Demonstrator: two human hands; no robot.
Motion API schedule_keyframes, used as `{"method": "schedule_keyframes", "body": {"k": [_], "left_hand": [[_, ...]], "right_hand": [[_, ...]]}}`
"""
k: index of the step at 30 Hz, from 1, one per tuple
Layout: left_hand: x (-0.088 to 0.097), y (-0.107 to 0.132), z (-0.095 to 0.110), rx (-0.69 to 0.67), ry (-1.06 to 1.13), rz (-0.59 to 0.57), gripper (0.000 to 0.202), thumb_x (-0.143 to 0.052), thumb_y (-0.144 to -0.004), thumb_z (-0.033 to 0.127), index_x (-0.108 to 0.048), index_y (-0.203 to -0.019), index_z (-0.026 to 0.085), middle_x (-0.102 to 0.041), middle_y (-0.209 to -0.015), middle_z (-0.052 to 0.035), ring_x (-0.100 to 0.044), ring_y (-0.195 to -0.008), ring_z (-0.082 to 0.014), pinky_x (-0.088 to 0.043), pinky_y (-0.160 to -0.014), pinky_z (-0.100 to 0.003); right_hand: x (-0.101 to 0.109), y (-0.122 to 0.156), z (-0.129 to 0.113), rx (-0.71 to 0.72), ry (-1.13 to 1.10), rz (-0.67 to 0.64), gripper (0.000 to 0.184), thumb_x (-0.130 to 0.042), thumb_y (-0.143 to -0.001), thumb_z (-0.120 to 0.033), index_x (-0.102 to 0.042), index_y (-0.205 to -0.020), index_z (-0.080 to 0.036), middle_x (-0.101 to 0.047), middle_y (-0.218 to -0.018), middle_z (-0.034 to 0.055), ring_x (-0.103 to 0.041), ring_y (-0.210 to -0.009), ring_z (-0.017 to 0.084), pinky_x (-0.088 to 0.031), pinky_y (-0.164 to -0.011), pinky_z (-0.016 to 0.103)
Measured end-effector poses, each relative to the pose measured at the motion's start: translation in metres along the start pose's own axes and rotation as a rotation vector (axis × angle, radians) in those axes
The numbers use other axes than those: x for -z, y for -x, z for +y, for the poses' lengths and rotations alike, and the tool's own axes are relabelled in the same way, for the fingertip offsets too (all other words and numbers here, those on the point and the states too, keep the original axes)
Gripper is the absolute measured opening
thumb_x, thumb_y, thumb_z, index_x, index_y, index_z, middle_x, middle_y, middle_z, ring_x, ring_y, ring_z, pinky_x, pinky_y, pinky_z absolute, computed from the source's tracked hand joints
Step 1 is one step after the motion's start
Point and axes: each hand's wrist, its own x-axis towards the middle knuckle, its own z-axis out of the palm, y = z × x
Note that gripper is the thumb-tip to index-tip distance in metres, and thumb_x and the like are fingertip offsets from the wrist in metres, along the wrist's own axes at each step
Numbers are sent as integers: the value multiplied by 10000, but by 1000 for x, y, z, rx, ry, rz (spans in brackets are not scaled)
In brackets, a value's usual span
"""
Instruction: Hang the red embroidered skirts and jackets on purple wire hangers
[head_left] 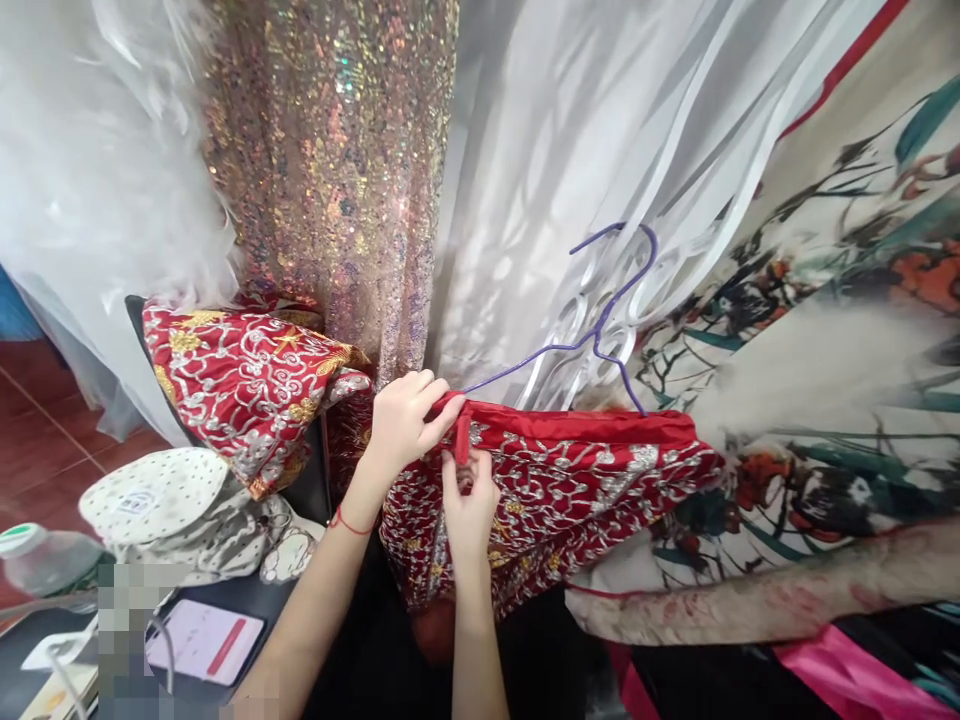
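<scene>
Two hands at one red garment, mid-view, below a purple hanger whose ends reach its plain red band. Left hand: thumb and fingers pinching the band's left end, just beside the hanger's end. Right hand, lower: thumb and fingers curled about the foot of a short red strip hanging off the band; cannot tell whether they pinch it.

Handling, by judgement: cloth soft and floppy, band smooth, perhaps slippery. Silver and gold stitching likely adds weight and some stiffness — threads could snag. Best hold: the band, near the hanger's ends, clear of the stitching. Hanger looks thin, light, liable to tilt.

Off left — second red cloth, similar stitching; nearer, dotted cloth and lit phone.
</scene>
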Motion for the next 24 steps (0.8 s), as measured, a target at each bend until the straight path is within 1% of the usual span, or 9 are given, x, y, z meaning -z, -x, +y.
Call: {"method": "schedule_keyframes", "body": {"k": [2, 4, 6, 8, 10, 13, 16, 19, 24], "left_hand": [[4, 4, 6, 11, -3, 8, 395, -402, -1034, 422, -553, -735, 211, -574, -713, -39, -515, -672, -170, -389, -644, -324], [5, 6, 11, 27, 1, 23, 390, -408, -1031, 420, -552, -734, 213, -574, -711, -37, -512, -676, -173, -388, -646, -328], [3, 7, 14, 38, 12, 32, 389, -408, -1032, 416, -551, -733, 213, -571, -708, -35, -501, -674, -174, -382, -645, -330], [1, 7, 15, 44, 21, 35, 392, -397, -1037, 402, -548, -730, 211, -564, -702, -33, -490, -669, -173, -377, -645, -330], [-3, 6, 14, 48, 25, 32, 398, -383, -1042, 387, -541, -722, 209, -554, -695, -30, -487, -664, -170, -374, -647, -326], [-8, 4, 12, 46, 40, 28, 406, -369, -1046, 377, -524, -710, 208, -539, -690, -28, -491, -668, -168, -375, -652, -321], [-10, 3, 10, 51, 58, 18, 403, -362, -1043, 362, -515, -702, 209, -531, -686, -28, -489, -669, -170, -374, -653, -319], [-11, 2, 11, 56, 55, 19, 394, -365, -1039, 346, -518, -702, 209, -526, -680, -28, -489, -668, -171, -376, -655, -316], [-16, 3, 13, 25, 28, 83, 375, -392, -1036, 316, -525, -705, 200, -517, -671, -20, -477, -656, -162, -363, -641, -307]], "right_hand": [[3, 2, 3, 22, 46, -77, 208, -529, -946, -352, -581, -809, -204, -602, -583, -18, -526, -474, 119, -460, -523, 249], [6, 8, 4, 30, 70, -85, 205, -527, -935, -327, -570, -774, -208, -563, -545, -34, -502, -454, 113, -441, -510, 243], [6, 13, 2, -12, 27, -18, 128, -576, -911, -316, -571, -851, -203, -588, -590, -36, -520, -470, 106, -442, -498, 226], [6, 14, -2, -65, -42, 53, 154, -624, -890, -319, -564, -960, -196, -630, -661, -26, -558, -511, 105, -463, -508, 213], [6, 11, -7, -92, -90, 63, 164, -616, -894, -313, -563, -994, -196, -653, -696, -15, -585, -545, 108, -478, -526, 209], [8, 4, -13, -79, -87, -27, 72, -569, -897, -287, -563, -901, -215, -642, -660, -22, -574, -532, 111, -465, -532, 212], [5, 7, -10, -65, -73, -125, 86, -544, -901, -303, -543, -855, -229, -625, -625, -29, -553, -508, 120, -454, -539, 227], [-4, 22, 7, -142, -59, -157, 130, -533, -911, -351, -529, -853, -234, -640, -638, -16, -571, -513, 137, -455, -545, 244], [-11, 59, 54, -446, 164, -265, 211, -566, -892, -399, -473, -781, -246, -622, -567, -32, -581, -493, 154, -424, -517, 244]]}}
